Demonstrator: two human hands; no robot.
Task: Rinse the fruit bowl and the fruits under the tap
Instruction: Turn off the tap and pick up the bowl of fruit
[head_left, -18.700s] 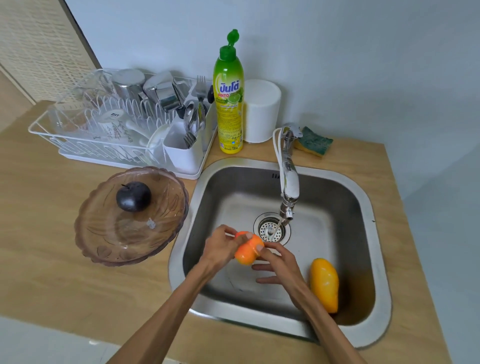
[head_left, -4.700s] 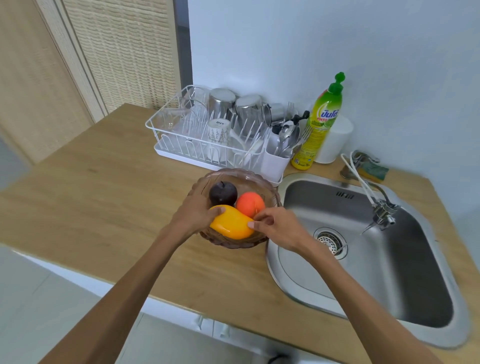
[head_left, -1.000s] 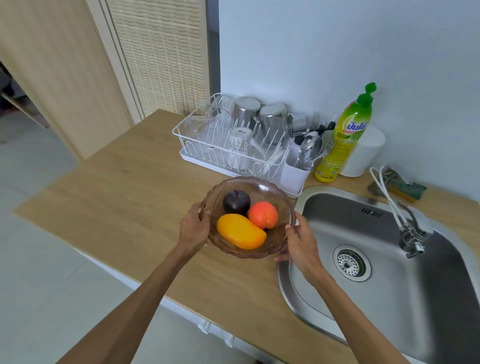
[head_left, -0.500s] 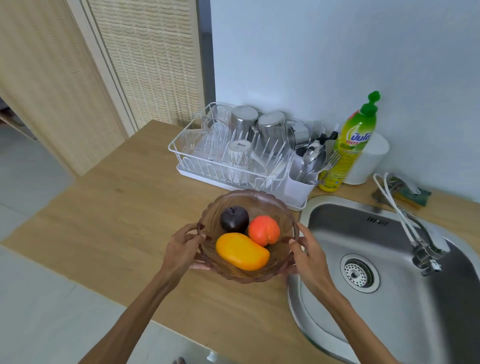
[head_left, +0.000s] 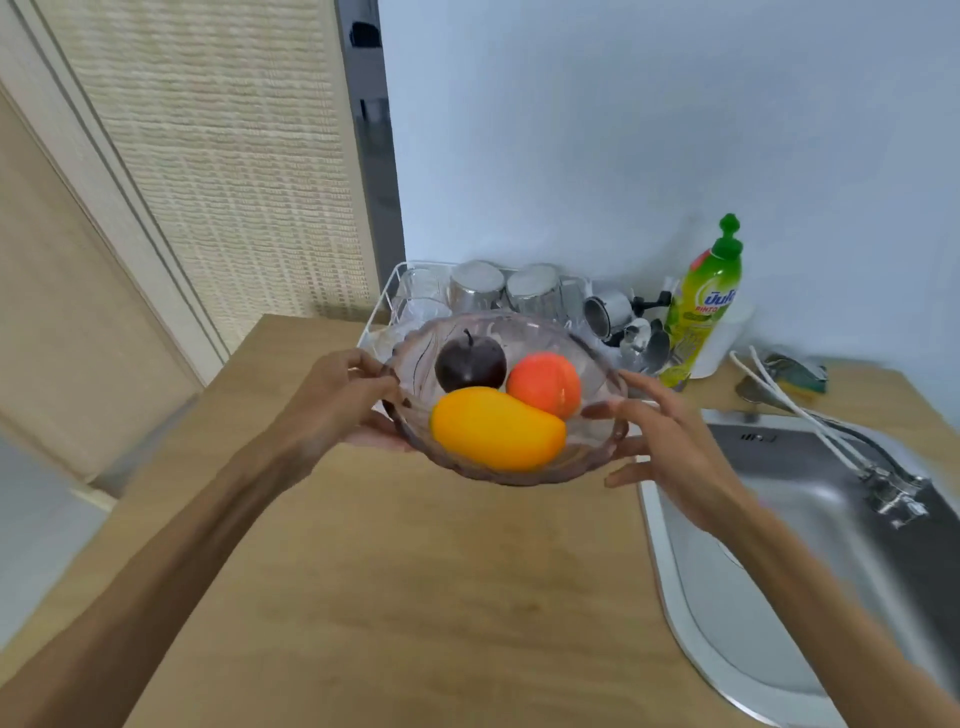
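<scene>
My left hand (head_left: 337, 400) grips the glass fruit bowl (head_left: 597, 395) aloft above the counter (head_left: 415, 597); my right hand (head_left: 670, 441), fingers spread, cradles its right side. The tap (head_left: 883, 483) lies far right.

I can read only "PINTO" in small letters on my green dish soap bottle (head_left: 702, 306), under a blue word.

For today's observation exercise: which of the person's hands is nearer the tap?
Right. The right hand is at the bowl's sink-side rim, nearer the tap; the left hand grips the far rim.
</scene>
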